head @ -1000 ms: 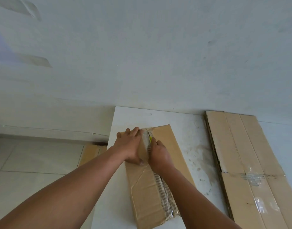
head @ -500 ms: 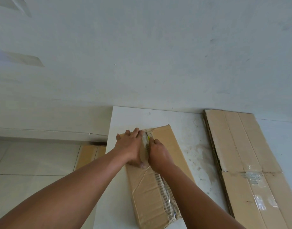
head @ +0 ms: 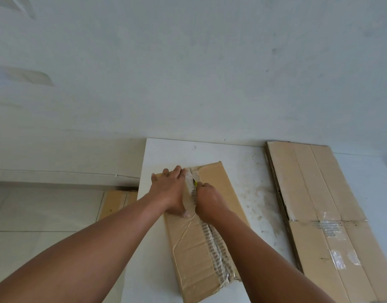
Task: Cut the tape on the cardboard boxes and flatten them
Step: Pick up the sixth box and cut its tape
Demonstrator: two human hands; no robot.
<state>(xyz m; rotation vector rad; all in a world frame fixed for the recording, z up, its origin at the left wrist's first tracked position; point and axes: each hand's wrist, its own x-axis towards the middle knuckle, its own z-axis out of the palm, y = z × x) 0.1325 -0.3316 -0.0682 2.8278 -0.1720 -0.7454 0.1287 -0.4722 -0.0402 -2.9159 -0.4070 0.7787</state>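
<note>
While the left hand (head: 169, 189) lies flat, fingers spread and palm down, on the far left part of the cardboard box (head: 201, 232), the right hand (head: 207, 201) is clenched around a small cutter (head: 196, 184), of which only a yellow tip shows beyond the knuckles. That tip sits on the tape seam (head: 216, 248) running lengthwise down the top of the box, near the box's far end. The seam is covered with clear, wrinkled tape bearing a dark printed pattern, and the tape bunches up whitish around the spot where the cutter touches it. Another strip of clear tape crosses the near left part of the lid on a slant. The box lies closed on a white table (head: 262, 193), turned slightly so that its long side runs from near to far, with its near end reaching the table's near edge. Both forearms reach in from the near side, the right one lying over the seam. To the right of the box, well apart from it, a stack of flattened cardboard (head: 319, 215) rests on the table, with patches of clear tape at its middle fold. Left of the table, down on the tiled floor (head: 45, 211), a further piece of cardboard (head: 116, 200) lies partly hidden behind the left arm. A pale wall (head: 188, 73) rises behind the table.
</note>
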